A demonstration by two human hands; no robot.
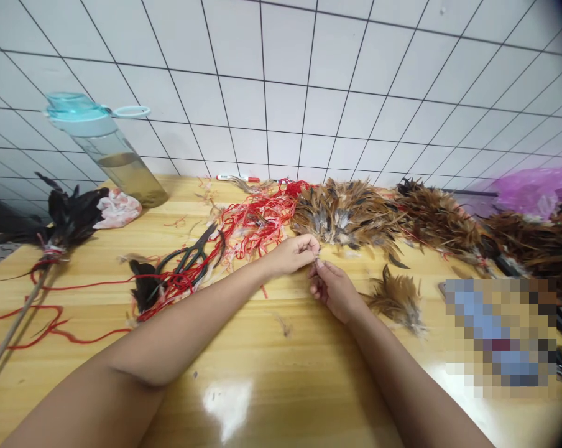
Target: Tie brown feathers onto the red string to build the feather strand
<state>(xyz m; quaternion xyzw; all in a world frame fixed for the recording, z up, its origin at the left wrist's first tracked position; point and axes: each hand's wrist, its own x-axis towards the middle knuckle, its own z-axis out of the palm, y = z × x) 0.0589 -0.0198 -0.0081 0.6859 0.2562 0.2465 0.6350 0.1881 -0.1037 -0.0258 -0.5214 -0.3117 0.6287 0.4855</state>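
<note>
My left hand [296, 252] and my right hand [333, 287] meet at the middle of the wooden table [244, 386], fingertips pinched together on something small I cannot make out. Just beyond them lies a row of brown feathers [344, 214]. A tangle of red string [255, 224] lies to the left of the feathers. A small loose tuft of brown feathers [397, 302] sits right of my right hand.
Dark scissors [192, 254] lie in the red string. A stick with black feathers [64, 221] lies at the left. A water bottle [108, 152] stands by the tiled wall. More brown feathers [449, 218] and a purple bag [537, 190] are at the right.
</note>
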